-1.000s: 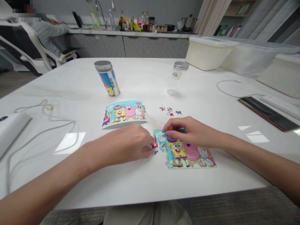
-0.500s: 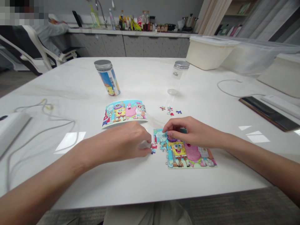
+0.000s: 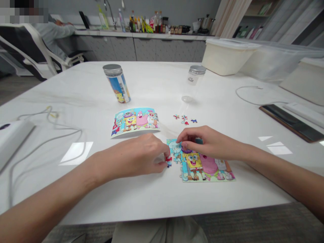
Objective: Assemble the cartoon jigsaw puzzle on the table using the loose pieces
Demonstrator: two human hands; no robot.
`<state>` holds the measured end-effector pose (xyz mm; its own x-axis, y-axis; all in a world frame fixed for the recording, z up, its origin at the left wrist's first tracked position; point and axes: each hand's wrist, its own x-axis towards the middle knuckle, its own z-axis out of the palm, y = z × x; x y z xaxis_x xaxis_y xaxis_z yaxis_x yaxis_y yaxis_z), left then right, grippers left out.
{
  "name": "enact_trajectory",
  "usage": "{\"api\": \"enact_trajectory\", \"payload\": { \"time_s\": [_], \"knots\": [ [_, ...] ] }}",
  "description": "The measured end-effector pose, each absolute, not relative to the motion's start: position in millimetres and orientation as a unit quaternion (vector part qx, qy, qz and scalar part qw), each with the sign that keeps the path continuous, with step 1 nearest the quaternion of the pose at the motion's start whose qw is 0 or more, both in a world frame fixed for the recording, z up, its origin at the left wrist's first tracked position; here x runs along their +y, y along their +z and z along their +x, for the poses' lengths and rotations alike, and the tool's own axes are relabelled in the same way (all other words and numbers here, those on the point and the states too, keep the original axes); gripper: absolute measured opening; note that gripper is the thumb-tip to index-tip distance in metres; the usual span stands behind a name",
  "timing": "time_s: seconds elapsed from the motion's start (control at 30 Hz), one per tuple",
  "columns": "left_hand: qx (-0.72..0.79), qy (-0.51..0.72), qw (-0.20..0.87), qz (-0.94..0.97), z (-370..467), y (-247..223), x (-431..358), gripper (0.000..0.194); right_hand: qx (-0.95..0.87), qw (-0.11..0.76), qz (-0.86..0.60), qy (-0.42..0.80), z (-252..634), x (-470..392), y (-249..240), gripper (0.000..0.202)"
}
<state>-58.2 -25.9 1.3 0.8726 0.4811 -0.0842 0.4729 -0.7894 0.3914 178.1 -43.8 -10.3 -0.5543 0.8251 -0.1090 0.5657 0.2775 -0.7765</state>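
A partly assembled jigsaw puzzle (image 3: 193,162) with cartoon characters lies flat on the white table, its left edge ragged. Thumb and fingers of my left hand (image 3: 146,153) are closed on a small red and blue puzzle piece (image 3: 169,158) at that left edge; whether it interlocks I cannot tell. My right hand (image 3: 207,141) rests over the puzzle's upper part, fingers bent and fingertips holding it down, hiding some of the picture. Several loose puzzle pieces (image 3: 184,118) lie beyond it. Behind my left hand stands a curved picture sheet (image 3: 135,122) showing the same characters.
A labelled jar (image 3: 117,86) and a clear jar (image 3: 193,82) stand farther back. Cables (image 3: 63,128) and a white device (image 3: 16,140) lie left. At right are a phone (image 3: 291,123) and plastic bins (image 3: 229,57). A person sits far left, beyond the table.
My left hand has shifted slightly right with the puzzle piece, closer against the puzzle's left edge. My right hand stays in place on the puzzle.
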Motion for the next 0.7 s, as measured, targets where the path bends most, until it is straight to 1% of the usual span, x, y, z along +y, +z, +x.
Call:
{"api": "enact_trajectory", "payload": {
  "time_s": [0.33, 0.7],
  "knots": [
    [0.225, 0.057, 0.196, 0.953, -55.0, -6.8, -24.9, 0.016, -0.787, 0.159, -0.443, 0.398, 178.0, -43.5, -9.4, 0.018],
    [0.215, 0.055, 0.206, 0.953, -55.1, -3.9, -24.2, 0.018, -0.792, 0.158, -0.44, 0.394, 178.2, -43.4, -8.8, 0.016]
  ]
}}
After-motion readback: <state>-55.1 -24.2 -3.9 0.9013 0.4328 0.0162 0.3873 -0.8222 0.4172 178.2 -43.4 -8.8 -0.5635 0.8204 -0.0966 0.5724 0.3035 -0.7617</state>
